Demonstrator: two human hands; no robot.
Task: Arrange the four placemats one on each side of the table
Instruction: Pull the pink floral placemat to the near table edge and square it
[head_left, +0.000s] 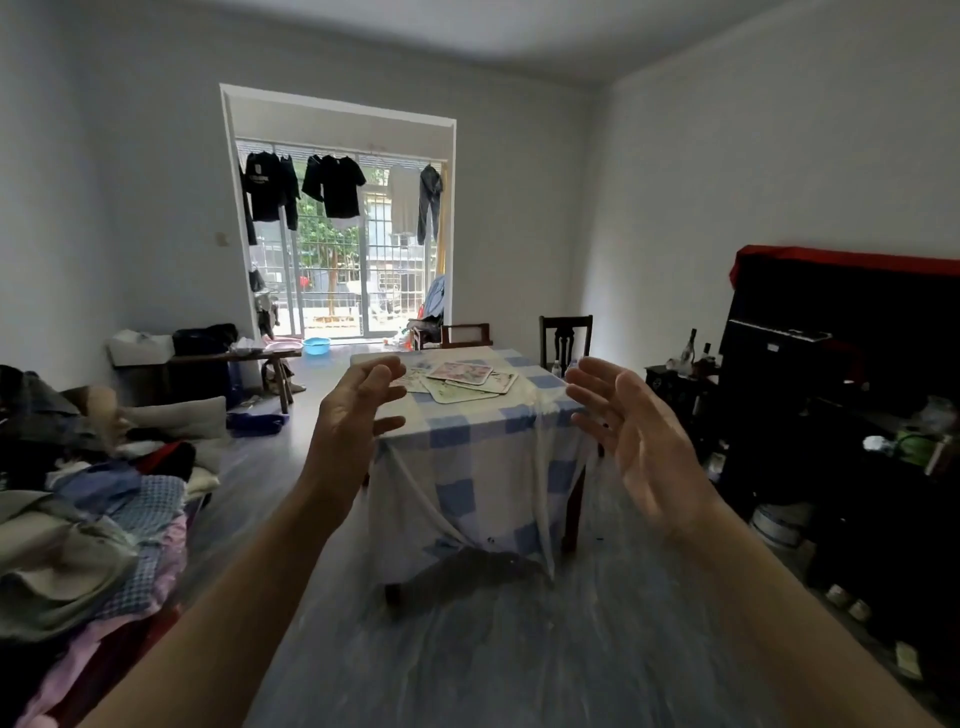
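A small square table (467, 441) with a blue-and-white checked cloth stands some way ahead of me. Several floral placemats (462, 382) lie in a loose overlapping pile near the middle of its top. My left hand (358, 410) is raised in front of the table's left corner, fingers curled and apart, holding nothing. My right hand (639, 436) is raised at the table's right corner, palm turned inward, fingers spread, empty. Both hands are well short of the mats.
Two dark wooden chairs (565, 338) stand behind the table. A bed heaped with clothes (88, 519) fills the left. A black piano (841, 332) and a low cabinet with bottles line the right wall. A bench and a blue basin (316, 345) sit by the balcony door.
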